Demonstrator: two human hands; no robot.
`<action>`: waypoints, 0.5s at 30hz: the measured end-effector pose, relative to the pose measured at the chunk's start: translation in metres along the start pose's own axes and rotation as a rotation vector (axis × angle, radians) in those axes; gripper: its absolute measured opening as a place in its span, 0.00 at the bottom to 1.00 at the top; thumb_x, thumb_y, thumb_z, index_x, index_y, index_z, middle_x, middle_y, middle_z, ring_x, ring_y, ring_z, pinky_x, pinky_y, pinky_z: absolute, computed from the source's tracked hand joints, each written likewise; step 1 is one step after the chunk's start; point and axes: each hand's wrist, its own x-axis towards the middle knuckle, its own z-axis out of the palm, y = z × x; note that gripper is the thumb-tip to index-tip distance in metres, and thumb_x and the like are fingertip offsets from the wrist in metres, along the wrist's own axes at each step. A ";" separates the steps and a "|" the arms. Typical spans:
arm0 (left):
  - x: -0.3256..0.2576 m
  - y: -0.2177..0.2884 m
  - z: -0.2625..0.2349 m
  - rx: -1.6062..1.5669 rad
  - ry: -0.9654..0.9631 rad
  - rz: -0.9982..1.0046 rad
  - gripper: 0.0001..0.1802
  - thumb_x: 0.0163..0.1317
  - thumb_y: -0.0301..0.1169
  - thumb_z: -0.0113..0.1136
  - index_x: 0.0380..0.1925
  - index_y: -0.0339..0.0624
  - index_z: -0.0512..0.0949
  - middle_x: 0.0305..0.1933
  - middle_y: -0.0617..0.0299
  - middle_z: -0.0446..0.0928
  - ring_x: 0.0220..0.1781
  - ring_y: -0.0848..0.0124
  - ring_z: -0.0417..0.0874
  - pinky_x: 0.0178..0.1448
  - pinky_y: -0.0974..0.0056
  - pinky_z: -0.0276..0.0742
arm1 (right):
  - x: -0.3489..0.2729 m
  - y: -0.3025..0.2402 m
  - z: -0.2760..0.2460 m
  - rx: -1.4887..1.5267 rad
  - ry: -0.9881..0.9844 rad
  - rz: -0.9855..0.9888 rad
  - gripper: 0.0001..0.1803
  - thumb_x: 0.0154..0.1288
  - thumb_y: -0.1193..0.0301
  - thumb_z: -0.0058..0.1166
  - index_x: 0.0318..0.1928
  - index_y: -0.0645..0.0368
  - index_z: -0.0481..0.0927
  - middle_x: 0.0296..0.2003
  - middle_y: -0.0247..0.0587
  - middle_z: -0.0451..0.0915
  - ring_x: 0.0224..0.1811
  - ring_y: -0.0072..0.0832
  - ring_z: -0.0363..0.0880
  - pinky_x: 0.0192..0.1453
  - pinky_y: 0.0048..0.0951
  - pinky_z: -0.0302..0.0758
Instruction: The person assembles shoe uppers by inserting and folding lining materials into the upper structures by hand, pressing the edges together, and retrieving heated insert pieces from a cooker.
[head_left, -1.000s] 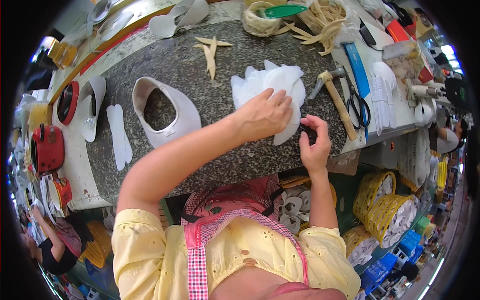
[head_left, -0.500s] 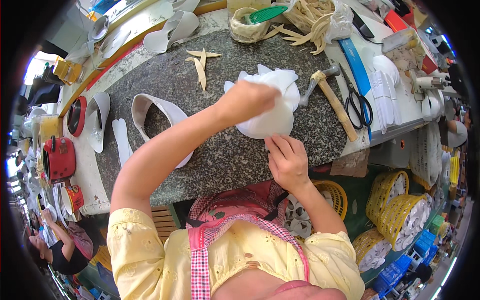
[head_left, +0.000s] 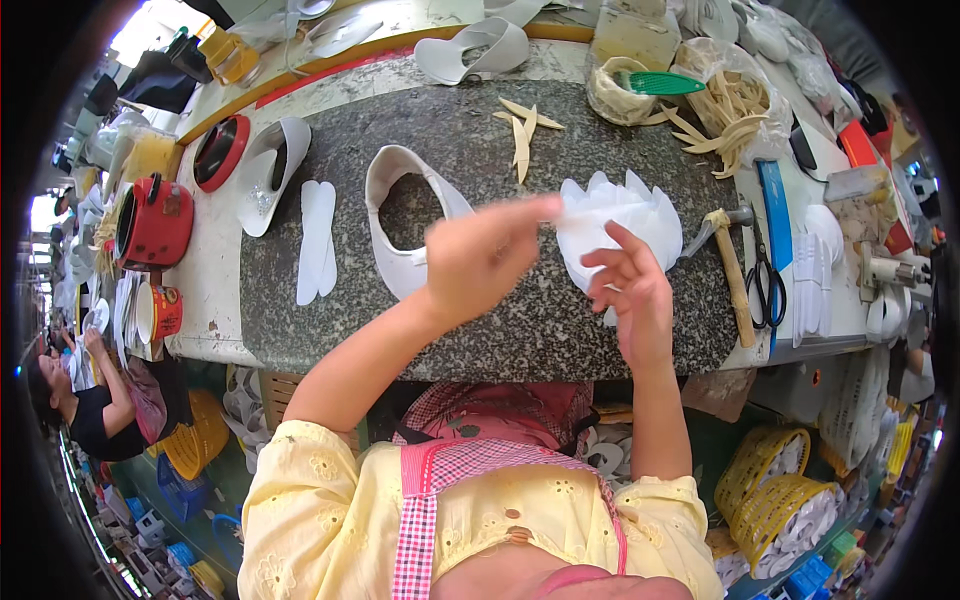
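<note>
A fanned pile of thin white scalloped-edge pieces (head_left: 625, 205) lies on the dark speckled stone slab (head_left: 520, 335). At the pile's left edge is my left hand (head_left: 485, 255), its fingers pointing right and smeared by motion; whether they grip anything cannot be made out. My right hand (head_left: 635, 290) is raised over the pile's near side, fingers spread, with nothing in it. To the left of my left hand sits a white shoe upper (head_left: 388, 185), curved into a loop. Two long white strips (head_left: 317, 240) overlap farther left. Several pale pointed slips (head_left: 522, 140) lie beyond the upper.
Right of the pile are a wooden-handled hammer (head_left: 738, 285), black-handled scissors (head_left: 770, 295) and a blue strip (head_left: 774, 205). A crusted pot (head_left: 615, 100) with a green-handled tool stands at the back. At left are a red pot (head_left: 160, 225) and another white upper (head_left: 262, 190).
My left hand has moved left, off the top of the white pile. My right hand has lifted from the pile's near edge and spread its fingers. The whole view has shifted.
</note>
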 end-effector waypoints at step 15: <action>-0.031 -0.010 -0.012 -0.587 0.058 -0.220 0.10 0.54 0.26 0.56 0.36 0.35 0.77 0.43 0.53 0.78 0.43 0.62 0.79 0.49 0.65 0.76 | 0.019 0.018 0.057 0.174 0.308 -0.155 0.08 0.58 0.81 0.48 0.39 0.69 0.72 0.32 0.45 0.77 0.27 0.26 0.78 0.31 0.25 0.78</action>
